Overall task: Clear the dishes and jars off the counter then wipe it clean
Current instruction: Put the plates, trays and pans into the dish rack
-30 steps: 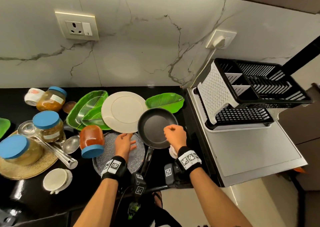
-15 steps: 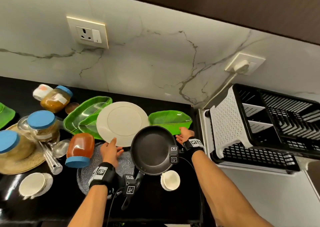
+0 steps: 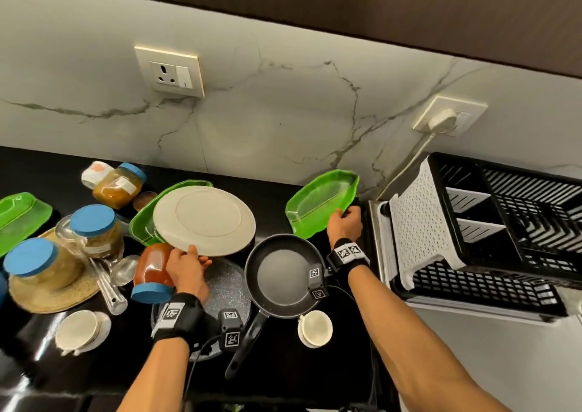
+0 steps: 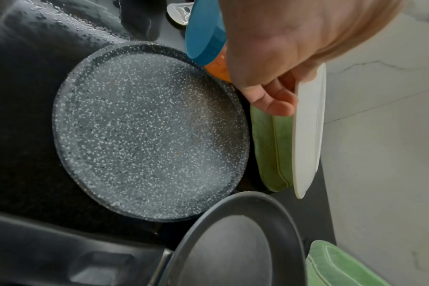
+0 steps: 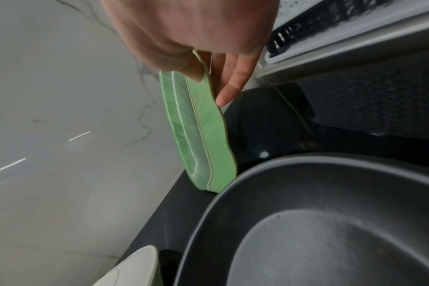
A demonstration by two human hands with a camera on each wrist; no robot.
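Green plastic fills our right hand (image 3: 344,225): its fingers (image 5: 229,85) and thumb pinch the rim of a leaf-shaped green tray (image 3: 321,205), tipped up on edge near the back right corner of the black bench (image 3: 78,374), beside the black dish rack (image 3: 491,232). The tray holds nothing that we can see. Our left hand (image 3: 185,270) grips the near rim of a white plate (image 3: 204,219), thumb on top and fingers (image 4: 274,100) curled beneath, and the plate is tilted above a stack of green trays (image 3: 141,226) towards the back of the bench. Below that hand lies a speckled grey plate (image 4: 147,131), bare of food, and beside it a black frying pan (image 3: 283,276), also bare. A jar with a blue lid (image 3: 152,273) lies on its side just left of our left hand, filled with something orange-red. Nearer the left edge two blue-lidded jars (image 3: 94,229) stand upright with brownish contents, one on a woven mat (image 3: 53,289). A further jar (image 3: 119,185) lies tilted near the wall, holding something amber. Small white cups (image 3: 315,328) sit near the front edge.
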